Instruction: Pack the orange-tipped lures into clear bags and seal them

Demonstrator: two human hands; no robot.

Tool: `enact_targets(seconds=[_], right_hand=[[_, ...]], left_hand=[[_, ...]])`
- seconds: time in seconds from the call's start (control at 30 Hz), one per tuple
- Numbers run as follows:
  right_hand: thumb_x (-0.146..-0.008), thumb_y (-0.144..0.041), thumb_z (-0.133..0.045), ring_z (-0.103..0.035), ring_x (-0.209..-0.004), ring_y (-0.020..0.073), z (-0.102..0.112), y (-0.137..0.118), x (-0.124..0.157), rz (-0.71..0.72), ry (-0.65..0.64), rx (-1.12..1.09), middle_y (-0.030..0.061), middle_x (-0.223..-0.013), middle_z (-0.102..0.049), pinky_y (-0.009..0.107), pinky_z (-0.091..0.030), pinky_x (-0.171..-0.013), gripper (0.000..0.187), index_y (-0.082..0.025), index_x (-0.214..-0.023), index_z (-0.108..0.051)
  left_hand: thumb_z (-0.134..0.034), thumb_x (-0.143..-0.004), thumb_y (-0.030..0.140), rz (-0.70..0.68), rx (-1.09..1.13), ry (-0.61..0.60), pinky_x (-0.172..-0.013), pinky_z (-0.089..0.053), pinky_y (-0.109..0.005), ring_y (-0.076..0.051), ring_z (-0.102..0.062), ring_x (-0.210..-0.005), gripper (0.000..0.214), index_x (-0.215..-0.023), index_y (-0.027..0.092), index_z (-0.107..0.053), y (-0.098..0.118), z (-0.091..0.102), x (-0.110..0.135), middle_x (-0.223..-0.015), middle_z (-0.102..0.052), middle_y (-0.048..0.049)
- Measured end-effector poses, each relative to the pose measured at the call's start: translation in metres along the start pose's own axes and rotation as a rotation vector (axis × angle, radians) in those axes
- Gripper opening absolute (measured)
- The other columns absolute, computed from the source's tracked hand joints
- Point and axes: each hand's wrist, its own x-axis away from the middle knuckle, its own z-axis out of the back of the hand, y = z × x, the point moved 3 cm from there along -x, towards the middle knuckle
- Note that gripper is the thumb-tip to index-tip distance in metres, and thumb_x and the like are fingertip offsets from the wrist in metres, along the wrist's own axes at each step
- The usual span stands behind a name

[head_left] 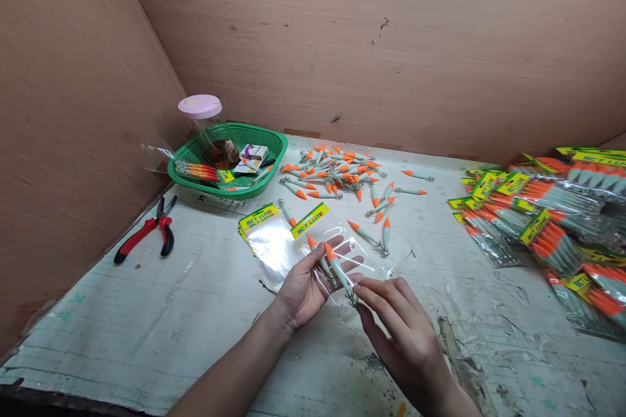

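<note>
My left hand (304,287) holds a clear plastic bag (337,254) with a yellow "BCT LURE" header, its fingers curled under it. Two white squid-jig lures with orange tips (335,267) lie in or on the bag over my palm. My right hand (398,326) pinches the hooked end of one lure at the bag's mouth. A stack of empty header bags (267,234) lies just left of the held bag. A loose pile of the same lures (337,172) spreads across the table behind, with a few single lures (379,238) closer to my hands.
A green basket (274,143) at the back left holds a pink-lidded jar (200,107), small boxes and packed lures. Red-handled pliers (147,231) lie by the left wall. Filled lure packs (548,221) are heaped at the right. Plywood walls enclose the table.
</note>
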Motion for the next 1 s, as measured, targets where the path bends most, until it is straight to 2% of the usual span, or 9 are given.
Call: enact_targets(seconds=[0.23, 0.47, 0.57, 0.73, 0.93, 1.0], right_hand=[[-0.079, -0.017, -0.059, -0.059, -0.087, 0.0226, 0.000, -0.004, 0.005, -0.060, -0.015, -0.018, 0.0117, -0.102, -0.064, 0.040, -0.050, -0.074, 0.034, -0.019, -0.113, -0.057], [-0.082, -0.007, -0.056, -0.058, -0.080, 0.0192, 0.000, 0.000, 0.006, -0.006, 0.054, 0.045, 0.0108, -0.100, -0.065, 0.036, -0.049, -0.069, 0.033, -0.021, -0.112, -0.059], [-0.083, -0.005, -0.054, -0.056, -0.077, 0.0182, -0.001, 0.003, 0.009, -0.016, 0.070, 0.082, 0.0091, -0.092, -0.064, 0.033, -0.048, -0.066, 0.038, -0.023, -0.116, -0.059], [-0.084, -0.003, -0.053, -0.056, -0.075, 0.0175, -0.007, 0.001, 0.006, -0.040, 0.181, 0.088, 0.0074, -0.088, -0.066, 0.033, -0.048, -0.067, 0.046, -0.022, -0.126, -0.052], [-0.080, 0.000, -0.055, -0.054, -0.077, 0.0190, -0.006, -0.003, 0.003, -0.003, 0.200, 0.107, 0.0086, -0.097, -0.069, 0.035, -0.048, -0.067, 0.042, -0.021, -0.117, -0.059], [-0.080, -0.001, -0.056, -0.054, -0.079, 0.0194, -0.002, -0.006, 0.003, 0.008, 0.193, 0.099, 0.0082, -0.096, -0.068, 0.036, -0.047, -0.069, 0.038, -0.021, -0.112, -0.062]], left_hand=[[-0.055, -0.085, 0.026, -0.004, -0.012, 0.044, -0.097, -0.043, -0.048, -0.032, -0.061, -0.106, 0.029, -0.107, 0.009, -0.061, -0.001, -0.002, 0.002, -0.123, -0.059, -0.0178], [-0.051, -0.087, 0.025, 0.009, -0.024, 0.028, -0.092, -0.046, -0.047, -0.033, -0.061, -0.105, 0.027, -0.103, 0.007, -0.062, -0.002, -0.002, 0.001, -0.117, -0.063, -0.0186], [-0.049, -0.088, 0.025, 0.030, -0.035, 0.016, -0.089, -0.048, -0.047, -0.033, -0.061, -0.104, 0.030, -0.108, 0.006, -0.060, -0.005, -0.003, 0.002, -0.117, -0.062, -0.0202], [-0.050, -0.088, 0.023, 0.033, 0.001, -0.006, -0.097, -0.044, -0.039, -0.029, -0.061, -0.107, 0.030, -0.111, 0.006, -0.057, -0.012, -0.002, 0.002, -0.117, -0.063, -0.0182], [-0.052, -0.086, 0.016, 0.016, -0.018, -0.029, -0.093, -0.047, -0.045, -0.029, -0.064, -0.102, 0.040, -0.125, 0.013, -0.046, -0.018, -0.003, 0.005, -0.114, -0.065, -0.0161], [-0.054, -0.085, 0.016, 0.022, -0.014, -0.022, -0.091, -0.049, -0.042, -0.029, -0.064, -0.102, 0.040, -0.124, 0.012, -0.047, -0.020, -0.001, 0.005, -0.114, -0.065, -0.0165]])
